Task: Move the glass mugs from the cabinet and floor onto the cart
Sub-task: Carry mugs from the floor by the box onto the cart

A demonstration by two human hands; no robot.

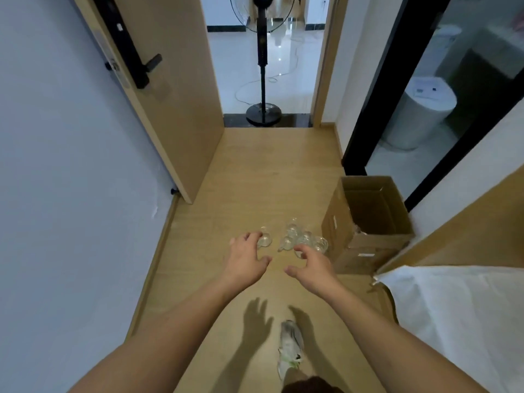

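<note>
Several clear glass mugs [300, 236] stand clustered on the wooden floor ahead of me. One mug [265, 239] stands apart to the left of the cluster. My left hand [248, 256] hovers over that single mug with fingers spread and loosely curved, holding nothing. My right hand [310, 263] reaches above the near edge of the cluster, fingers also spread and curved, holding nothing. Shadows of both hands fall on the floor below, so the hands are above the floor. No cart or cabinet is visible.
An open cardboard box [368, 222] stands right of the mugs. A white sack [453, 321] lies at the lower right. An open wooden door [170, 95] lines the left, and a standing fan [263, 80] blocks the doorway ahead. My shoe [290, 344] is below.
</note>
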